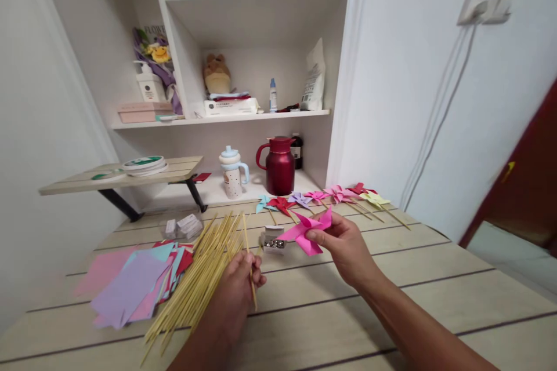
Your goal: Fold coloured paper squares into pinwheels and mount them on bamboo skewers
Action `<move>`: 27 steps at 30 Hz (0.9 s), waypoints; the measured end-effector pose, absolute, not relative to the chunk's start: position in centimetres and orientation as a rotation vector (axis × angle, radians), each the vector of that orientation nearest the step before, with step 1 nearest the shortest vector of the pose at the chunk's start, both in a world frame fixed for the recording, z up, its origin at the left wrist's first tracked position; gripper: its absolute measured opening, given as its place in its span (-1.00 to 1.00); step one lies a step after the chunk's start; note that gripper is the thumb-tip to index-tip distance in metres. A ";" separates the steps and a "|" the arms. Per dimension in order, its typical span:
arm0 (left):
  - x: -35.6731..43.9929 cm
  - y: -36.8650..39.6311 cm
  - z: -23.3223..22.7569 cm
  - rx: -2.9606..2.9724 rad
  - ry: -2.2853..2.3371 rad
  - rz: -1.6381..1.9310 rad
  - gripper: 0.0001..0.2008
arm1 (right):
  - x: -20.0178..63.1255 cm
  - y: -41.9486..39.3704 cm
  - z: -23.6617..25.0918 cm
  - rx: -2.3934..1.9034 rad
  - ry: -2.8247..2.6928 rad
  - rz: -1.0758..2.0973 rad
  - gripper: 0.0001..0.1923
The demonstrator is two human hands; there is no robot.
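A hot-pink paper pinwheel (308,232) is pinched between the thumb and fingers of my right hand (346,243), held above the table. My left hand (241,275) is closed round a single thin wooden stick (246,237), which points up and away from me. A large bundle of similar sticks (195,278) lies fanned beside that hand, to its left. Between my hands, farther back, stands a small open box (274,240) of shiny metal pieces, likely pins. Several pinwheels on sticks (300,199) lie in a row along the back of the table, in various colours.
Coloured paper squares (130,290) are piled at the left. Behind them sits a clear container (180,226) with small boxes. A raised stand (122,177) carries round tape-like rolls. On the shelf are a red thermos jug (281,168) and a speckled cup (232,177).
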State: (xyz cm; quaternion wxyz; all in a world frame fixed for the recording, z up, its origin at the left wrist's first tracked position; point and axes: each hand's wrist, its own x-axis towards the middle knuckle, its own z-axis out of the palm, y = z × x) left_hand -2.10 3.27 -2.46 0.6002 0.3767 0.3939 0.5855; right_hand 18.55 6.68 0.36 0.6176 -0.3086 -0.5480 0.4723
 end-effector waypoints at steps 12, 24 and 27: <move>-2.0 1.5 -3.1 1.059 0.830 1.202 -0.77 | 17.8 5.7 0.1 -0.710 -1.441 1.146 -0.81; -1.8 1.0 -1.7 1.011 0.770 1.156 -0.68 | 17.8 5.7 0.2 -0.703 -1.425 1.159 -0.81; -1.6 0.8 -1.6 0.987 0.758 1.157 -0.68 | 18.0 5.7 0.2 -0.716 -1.420 1.141 -0.81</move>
